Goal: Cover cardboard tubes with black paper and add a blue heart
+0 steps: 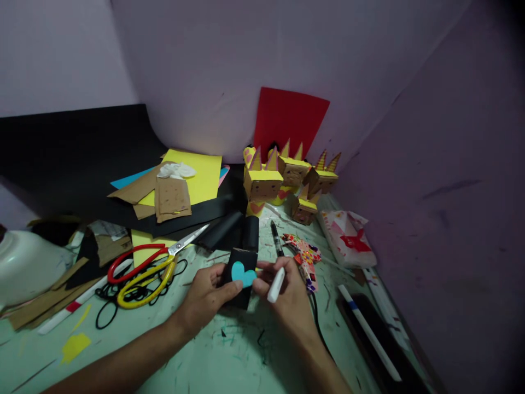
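Observation:
My left hand [205, 298] grips a small black paper-covered piece [240, 295] from its left side, the thumb pressing on its front. A light-blue heart [243, 274] lies flat against that black face. From the other side, my right hand [287, 287] is closed round a white marker [276, 285], its blunt end pointing toward me. The right fingers also reach the heart's right edge; the marker's tip is hidden. Just behind the black piece lies a rolled black tube [250, 234]. A black pen [276, 238] and a patterned glue gun [305, 260] are close to my right hand.
Scissors with red and yellow handles [153, 273] lie at left over black cord. Behind them are yellow paper [205, 169] and cardboard [173, 200]. Horned cardboard boxes [264, 183] stand before a red sheet [287, 120]. At right are a plastic packet [348, 238] and another marker [369, 334].

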`<state>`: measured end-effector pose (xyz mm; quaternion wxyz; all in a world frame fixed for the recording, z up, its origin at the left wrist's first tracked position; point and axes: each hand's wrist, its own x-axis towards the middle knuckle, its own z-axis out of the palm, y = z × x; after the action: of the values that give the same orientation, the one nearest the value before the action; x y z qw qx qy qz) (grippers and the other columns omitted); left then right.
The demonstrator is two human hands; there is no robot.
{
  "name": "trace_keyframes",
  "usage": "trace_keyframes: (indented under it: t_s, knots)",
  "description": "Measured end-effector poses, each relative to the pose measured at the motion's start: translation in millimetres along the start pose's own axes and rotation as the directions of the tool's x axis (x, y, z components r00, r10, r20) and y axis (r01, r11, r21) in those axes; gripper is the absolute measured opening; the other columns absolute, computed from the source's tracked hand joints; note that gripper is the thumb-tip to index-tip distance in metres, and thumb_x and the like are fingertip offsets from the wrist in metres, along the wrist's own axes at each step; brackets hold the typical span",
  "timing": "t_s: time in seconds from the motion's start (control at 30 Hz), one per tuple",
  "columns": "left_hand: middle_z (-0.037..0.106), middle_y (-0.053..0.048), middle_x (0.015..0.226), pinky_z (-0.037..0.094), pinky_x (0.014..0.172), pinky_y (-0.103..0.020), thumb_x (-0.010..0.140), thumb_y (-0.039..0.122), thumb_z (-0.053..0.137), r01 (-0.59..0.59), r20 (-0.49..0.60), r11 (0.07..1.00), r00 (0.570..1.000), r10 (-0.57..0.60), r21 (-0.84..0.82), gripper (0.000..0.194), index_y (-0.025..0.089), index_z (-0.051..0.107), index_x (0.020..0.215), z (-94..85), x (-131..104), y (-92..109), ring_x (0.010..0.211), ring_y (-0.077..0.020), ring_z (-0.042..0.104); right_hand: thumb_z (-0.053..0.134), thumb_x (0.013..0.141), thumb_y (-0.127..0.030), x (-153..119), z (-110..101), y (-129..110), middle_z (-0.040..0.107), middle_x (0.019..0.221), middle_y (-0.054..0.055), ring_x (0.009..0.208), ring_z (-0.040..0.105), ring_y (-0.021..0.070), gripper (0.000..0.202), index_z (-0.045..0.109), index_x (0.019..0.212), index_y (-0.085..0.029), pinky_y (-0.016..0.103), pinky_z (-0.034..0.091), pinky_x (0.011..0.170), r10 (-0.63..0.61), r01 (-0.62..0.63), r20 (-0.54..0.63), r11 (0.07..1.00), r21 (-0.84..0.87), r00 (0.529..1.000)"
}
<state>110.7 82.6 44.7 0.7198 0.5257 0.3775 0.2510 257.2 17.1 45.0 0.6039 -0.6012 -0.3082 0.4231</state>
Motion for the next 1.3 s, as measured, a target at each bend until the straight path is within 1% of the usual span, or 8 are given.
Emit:
trace_keyframes:
  t_s: [0.13, 0.33, 0.47, 0.63, 0.87, 1.0, 1.17, 1.3]
  knots:
    - [0.068, -0.006, 0.083, 0.047, 0.073, -0.031, 0.068, 0.04, 0.071, -0.038, 0.063, 0.999, 0.997, 0.036, 0.03, 0.035, 0.013, 0.063, 0.088, -1.7, 1, -6, 0.082, -0.0231, 0.062, 0.081, 0.052, -0.022, -2, 5, 9, 0.048, 0.059, -0.011, 0.05, 0.044, 0.0097, 0.049, 0.038, 0.076, -0.025, 0.02, 0.033, 0.047, 0.056, -0.055, 0.045, 0.998, -0.028, 0.997]
    - [0.067, -0.005, 0.082, 0.045, 0.068, -0.029, 0.074, 0.047, 0.065, -0.085, 0.134, 0.986, 0.989, 0.066, 0.14, 0.039, 0.012, 0.066, 0.09, -4.0, -1, -10, 0.077, -0.0214, 0.059, 0.083, 0.049, -0.023, 1, 3, 12, 0.043, 0.053, -0.013, 0.048, 0.04, 0.0081, 0.052, 0.037, 0.075, -0.024, 0.018, 0.027, 0.046, 0.093, -0.094, 0.054, 0.995, 0.024, 0.994]
    - [0.064, -0.004, 0.08, 0.044, 0.065, -0.027, 0.08, 0.051, 0.058, -0.112, 0.147, 0.971, 0.986, 0.082, 0.212, 0.04, 0.013, 0.065, 0.088, -5.1, -4, -9, 0.075, -0.0204, 0.057, 0.079, 0.051, -0.02, 1, 2, 9, 0.041, 0.051, -0.014, 0.046, 0.039, 0.0079, 0.049, 0.037, 0.075, -0.024, 0.018, 0.026, 0.045, 0.087, -0.086, 0.052, 0.996, -0.022, 0.995]
    - [0.059, -0.003, 0.076, 0.04, 0.062, -0.026, 0.079, 0.05, 0.058, -0.13, 0.152, 0.961, 0.984, 0.094, 0.244, 0.041, 0.012, 0.063, 0.091, -3.0, -6, -8, 0.07, -0.0183, 0.052, 0.075, 0.055, -0.022, 0, 0, 8, 0.04, 0.053, -0.013, 0.048, 0.037, 0.0082, 0.044, 0.037, 0.077, -0.024, 0.019, 0.026, 0.046, 0.042, -0.037, 0.052, 0.995, -0.093, 0.998]
    - [0.058, -0.003, 0.077, 0.041, 0.063, -0.026, 0.075, 0.048, 0.063, -0.121, 0.098, 0.982, 0.989, 0.107, 0.144, 0.039, 0.011, 0.061, 0.089, -0.1, -6, -10, 0.071, -0.0173, 0.05, 0.071, 0.059, -0.026, -5, 8, 12, 0.039, 0.057, -0.011, 0.051, 0.036, 0.0088, 0.039, 0.035, 0.074, -0.024, 0.021, 0.03, 0.049, 0.0, -0.001, -0.02, 0.997, -0.078, 1.0]
    - [0.054, 0.0, 0.069, 0.039, 0.058, -0.024, 0.075, 0.046, 0.066, -0.142, 0.049, 0.976, 0.99, 0.135, 0.168, 0.035, 0.012, 0.061, 0.08, 1.6, -7, -10, 0.066, -0.015, 0.047, 0.072, 0.057, -0.026, -5, 10, 12, 0.039, 0.058, -0.011, 0.052, 0.036, 0.009, 0.039, 0.036, 0.073, -0.024, 0.021, 0.029, 0.049, -0.011, 0.009, -0.029, 0.997, -0.078, 1.0]
    - [0.061, -0.002, 0.078, 0.041, 0.064, -0.025, 0.076, 0.042, 0.066, -0.09, 0.118, 0.995, 0.989, 0.085, 0.038, 0.032, 0.013, 0.065, 0.089, -0.4, -6, -13, 0.073, -0.0168, 0.052, 0.074, 0.054, -0.024, -3, 6, 11, 0.04, 0.056, -0.011, 0.051, 0.035, 0.0088, 0.043, 0.036, 0.073, -0.024, 0.021, 0.027, 0.048, 0.013, -0.013, 0.001, 0.995, -0.095, 1.0]
    - [0.061, -0.002, 0.073, 0.041, 0.063, -0.025, 0.075, 0.042, 0.066, -0.053, 0.148, 0.998, 0.988, 0.046, 0.039, 0.031, 0.013, 0.066, 0.083, -3.8, -4, -15, 0.069, -0.0163, 0.051, 0.075, 0.056, -0.024, -4, 6, 13, 0.039, 0.055, -0.012, 0.05, 0.034, 0.0083, 0.043, 0.035, 0.073, -0.024, 0.021, 0.026, 0.048, 0.037, -0.037, 0.01, 0.997, -0.064, 0.999]
